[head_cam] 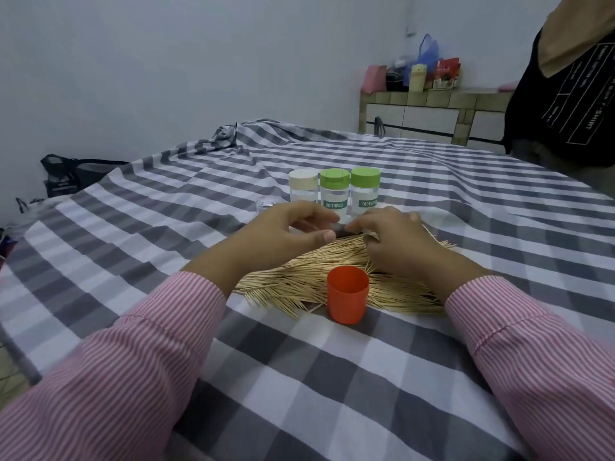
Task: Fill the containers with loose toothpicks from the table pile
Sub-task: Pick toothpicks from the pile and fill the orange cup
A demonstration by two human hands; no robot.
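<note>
home | checked tablecloth (432, 181) (creased) | tiled counter (429, 104) with bags

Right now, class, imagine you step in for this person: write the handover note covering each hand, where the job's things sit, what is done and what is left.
Left hand and right hand meet above the toothpick pile, pinching a small dark item; what it is cannot be told.
Red cup stands upright at the pile's near edge.
Three lidded jars stand behind the hands: cream-lidded jar, two green-lidded jars. A clear lidless container sits left of them.
Done: cannot tell how full the jars are.
Left: most toothpicks lie loose on the checked cloth.
</note>
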